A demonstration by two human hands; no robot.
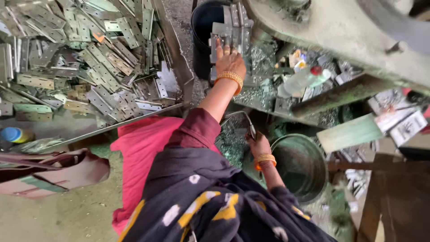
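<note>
at the far left a blue cap point(13, 134) is lying by a tray point(89, 132) that is carrying a big pile of metal hinges point(85, 58), heaped at all angles and spreading to the tray's slanted right edge. below it, a pink cloth point(139, 152) is draping over the person's lap, just beside a dark patterned shawl point(210, 206)

the left arm is stretching up and away from the body, elbow bent, sleeve pushed back and gold bangles sitting at the wrist. the left hand point(230, 60) is lying palm down with fingers spread flat on a stack of hinges point(233, 29), pressing on it rather than closing around it. the stack is sitting on the machine bed just in front of a dark bucket point(206, 22)

the right arm is staying low and close to the body, bent at the elbow. the right hand point(259, 144) is clenching around a thin curved metal lever point(239, 117) that is arching to the left above metal shavings point(230, 139). just right of that hand a round metal tub point(304, 166) is standing. above it a plastic bottle point(304, 79) with a red cap is lying on its side among scraps, under the green machine frame point(340, 27)
</note>
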